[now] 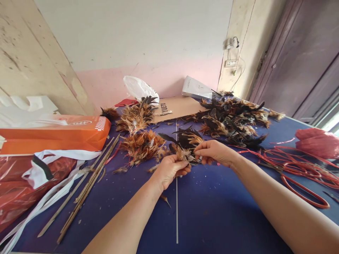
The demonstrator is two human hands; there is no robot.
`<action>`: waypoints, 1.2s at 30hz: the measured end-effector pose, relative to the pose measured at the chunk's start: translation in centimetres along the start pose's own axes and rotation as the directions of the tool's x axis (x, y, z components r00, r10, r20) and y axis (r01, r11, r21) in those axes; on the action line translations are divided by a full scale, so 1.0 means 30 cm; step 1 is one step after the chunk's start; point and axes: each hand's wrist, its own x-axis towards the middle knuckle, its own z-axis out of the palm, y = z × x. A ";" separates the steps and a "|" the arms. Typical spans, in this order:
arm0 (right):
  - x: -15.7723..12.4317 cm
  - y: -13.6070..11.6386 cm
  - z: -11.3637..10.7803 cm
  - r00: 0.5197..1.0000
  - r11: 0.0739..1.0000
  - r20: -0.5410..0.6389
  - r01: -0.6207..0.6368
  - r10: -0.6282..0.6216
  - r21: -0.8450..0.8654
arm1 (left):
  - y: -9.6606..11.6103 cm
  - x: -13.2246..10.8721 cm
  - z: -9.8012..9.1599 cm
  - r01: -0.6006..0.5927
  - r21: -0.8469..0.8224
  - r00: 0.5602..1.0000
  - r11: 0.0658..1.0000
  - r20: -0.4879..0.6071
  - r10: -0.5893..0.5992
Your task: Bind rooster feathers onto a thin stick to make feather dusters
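Observation:
My left hand (175, 169) is closed on a small bunch of brown and tan feathers (182, 153) above the middle of the blue table (212, 208). Just right of it, my right hand (212, 152) pinches at the edge of the same bunch; what lies between its fingertips is too small to make out. Dark feathers (186, 137) lie right behind both hands. To the left sits a pile of reddish-brown feathers (143, 144), with a lighter brown pile (136, 118) behind it. A large heap of black and brown feathers (230, 120) spreads at the back right.
Thin wooden sticks (87, 188) lie at left beside an orange bag (55, 135) and white straps (45, 201). Red-handled scissors (304, 194) and tangled red plastic string (296, 160) are at right. Flat cardboard (182, 106), a white box (196, 87) and a plastic bag (140, 88) stand near the wall.

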 end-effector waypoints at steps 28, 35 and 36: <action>0.025 0.035 0.027 0.995 0.908 0.095 -0.063 0.026 0.413 | -0.006 0.017 -0.023 0.010 -0.079 1.000 0.997 0.027 -0.008; 0.038 0.046 0.001 0.996 0.901 -0.011 -0.072 0.085 0.427 | 0.005 0.017 -0.026 -0.015 -0.158 0.999 0.987 -0.039 0.009; 0.039 0.048 -0.005 0.996 0.896 -0.011 -0.076 0.089 0.437 | 0.006 0.017 -0.027 -0.021 -0.159 0.999 0.987 -0.043 0.014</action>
